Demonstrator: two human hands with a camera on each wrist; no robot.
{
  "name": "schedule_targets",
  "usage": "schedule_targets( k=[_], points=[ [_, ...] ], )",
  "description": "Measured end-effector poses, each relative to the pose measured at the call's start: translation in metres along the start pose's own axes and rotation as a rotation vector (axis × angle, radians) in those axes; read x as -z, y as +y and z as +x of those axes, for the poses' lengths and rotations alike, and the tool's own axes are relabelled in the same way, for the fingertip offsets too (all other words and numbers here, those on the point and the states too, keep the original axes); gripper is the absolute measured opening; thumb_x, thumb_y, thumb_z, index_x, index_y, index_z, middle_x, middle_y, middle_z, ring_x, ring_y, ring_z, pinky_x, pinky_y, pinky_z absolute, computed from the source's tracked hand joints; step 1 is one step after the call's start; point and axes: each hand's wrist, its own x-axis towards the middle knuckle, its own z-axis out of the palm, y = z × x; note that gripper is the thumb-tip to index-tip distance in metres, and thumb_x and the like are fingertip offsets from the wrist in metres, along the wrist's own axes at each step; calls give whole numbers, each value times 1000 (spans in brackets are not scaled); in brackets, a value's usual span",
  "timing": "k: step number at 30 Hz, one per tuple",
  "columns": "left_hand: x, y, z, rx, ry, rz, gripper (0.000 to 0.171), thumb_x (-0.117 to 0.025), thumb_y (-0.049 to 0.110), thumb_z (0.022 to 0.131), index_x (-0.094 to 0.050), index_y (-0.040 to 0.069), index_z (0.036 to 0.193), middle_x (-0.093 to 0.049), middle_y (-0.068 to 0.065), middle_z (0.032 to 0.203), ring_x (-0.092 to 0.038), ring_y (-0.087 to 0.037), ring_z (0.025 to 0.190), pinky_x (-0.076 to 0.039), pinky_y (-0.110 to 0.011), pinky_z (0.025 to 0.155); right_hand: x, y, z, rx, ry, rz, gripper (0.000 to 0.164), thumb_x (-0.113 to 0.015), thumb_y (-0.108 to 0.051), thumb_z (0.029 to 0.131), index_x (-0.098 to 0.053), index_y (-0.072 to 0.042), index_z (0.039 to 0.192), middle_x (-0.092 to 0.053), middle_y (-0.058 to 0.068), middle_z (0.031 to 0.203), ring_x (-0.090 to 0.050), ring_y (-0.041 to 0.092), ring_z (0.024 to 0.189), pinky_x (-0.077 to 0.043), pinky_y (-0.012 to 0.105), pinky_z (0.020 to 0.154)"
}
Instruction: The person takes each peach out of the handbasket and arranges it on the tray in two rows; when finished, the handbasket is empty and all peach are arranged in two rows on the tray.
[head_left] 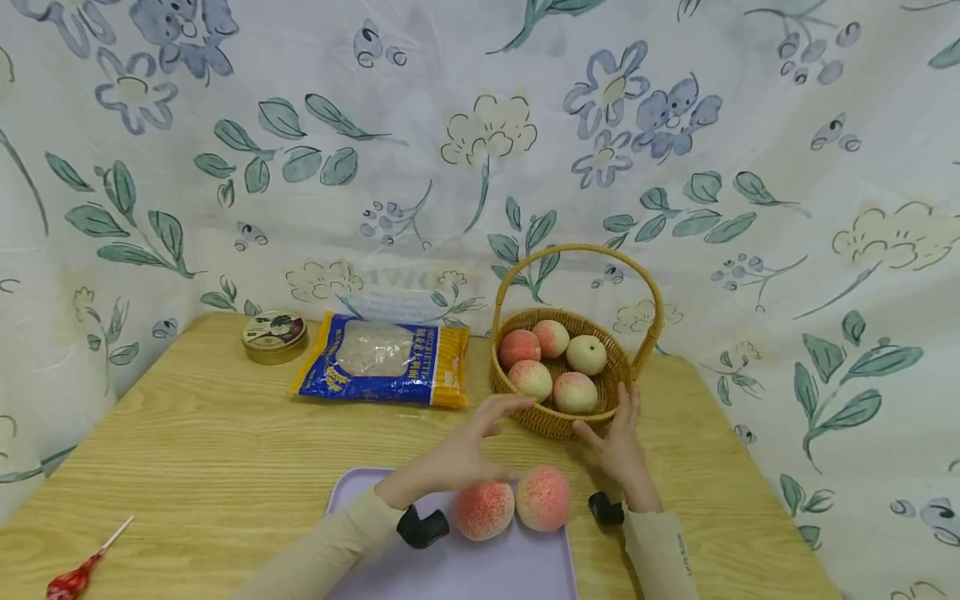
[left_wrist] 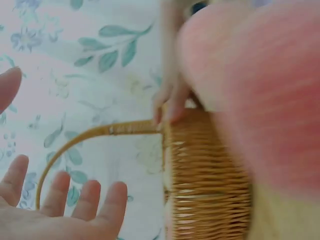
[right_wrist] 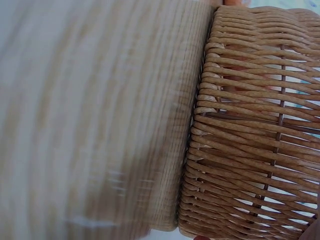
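A wicker basket [head_left: 551, 423] with a tall hooped handle holds several pink and cream peaches [head_left: 575, 392]. Two more peaches lie side by side on a lilac tray [head_left: 352, 486], a redder left peach [head_left: 485, 512] and a paler right peach [head_left: 543, 498]. My left hand [head_left: 468, 450] hovers over the left peach, its fingers spread toward the basket's front; in the left wrist view its palm [left_wrist: 55, 225] is bare. With fingertips at the rim beside the handle's right foot, my right hand [head_left: 624, 454] touches the basket, thumb apart. The right wrist view shows the woven wall [right_wrist: 250, 125] close up.
Left of the basket, a blue and yellow pasta bag [head_left: 378, 362] lies flat next to a round gold tin [head_left: 274, 337]. A red-wrapped lollipop [head_left: 75, 579] is at the near left of the wooden table [head_left: 247, 467]. Floral cloth [head_left: 420, 208] hangs behind the table.
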Motion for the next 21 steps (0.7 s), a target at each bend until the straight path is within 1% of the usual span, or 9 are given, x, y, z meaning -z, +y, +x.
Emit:
schedule_targets(
  k=[2, 4, 6, 8, 10, 14, 16, 18, 21],
  points=[
    [6, 9, 18, -29, 7, -37, 79, -72, 3, 83, -31, 9, 149, -32, -14, 154, -36, -37, 138, -35, -56, 110, 1, 0, 0, 5, 2, 1, 100, -63, -38, 93, 6, 5, 152, 19, 30, 156, -17, 57, 139, -47, 62, 89],
    [12, 15, 36, -32, 15, -80, 76, -70, 3, 86, -30, 9, 150, -34, -16, 153, -38, -38, 137, -37, -56, 109, 1, 0, 1, 8, 4, 2, 100, -63, -37, 92, 5, 5, 151, 19, 31, 155, -14, 57, 140, -44, 64, 92],
    [15, 18, 51, -17, 17, -118, 75, -67, 1, 88, -28, 10, 151, -34, -18, 153, -37, -38, 138, -36, -55, 110, 0, 0, 2, 10, 4, 10, 100, -64, -36, 92, 6, 5, 151, 19, 31, 155, -12, 57, 141, -41, 66, 95],
    [17, 18, 67, -2, 16, -135, 73, -63, 1, 90, -27, 11, 152, -33, -19, 153, -37, -39, 138, -37, -54, 110, 0, 1, 2, 9, 1, 13, 100, -64, -36, 93, 6, 5, 152, 19, 31, 155, -11, 57, 141, -41, 66, 95],
    [18, 16, 82, 16, 19, -132, 72, -62, 2, 92, -26, 11, 153, -33, -19, 153, -37, -38, 138, -37, -51, 111, -1, 3, 3, 10, -3, 15, 100, -63, -36, 93, 6, 5, 152, 19, 31, 155, -11, 58, 141, -43, 66, 93],
    [16, 10, 108, 88, 17, -178, 69, -60, 7, 95, -25, 14, 153, -33, -17, 154, -37, -38, 139, -39, -50, 110, -2, 5, 4, 16, -12, 5, 99, -62, -37, 93, 7, 4, 152, 20, 32, 155, -13, 59, 140, -48, 62, 86],
    [14, 6, 122, 145, 29, -234, 67, -60, 10, 95, -27, 16, 153, -34, -15, 154, -39, -37, 138, -39, -51, 109, -1, 6, 3, 20, -12, 6, 99, -62, -37, 93, 6, 5, 151, 20, 33, 155, -13, 59, 140, -50, 61, 82],
    [12, 3, 137, 186, 52, -289, 64, -60, 12, 96, -29, 18, 152, -34, -15, 154, -41, -35, 137, -39, -51, 109, -1, 6, 3, 29, -3, 7, 99, -63, -36, 93, 5, 5, 151, 18, 33, 154, -12, 59, 139, -50, 61, 81],
    [7, 0, 160, 232, 103, -338, 62, -60, 16, 95, -33, 20, 151, -38, -13, 151, -44, -33, 135, -39, -52, 109, 0, 5, 3, 38, 12, 10, 99, -63, -37, 93, 4, 6, 151, 17, 34, 155, -14, 59, 139, -51, 59, 78]
  ],
)
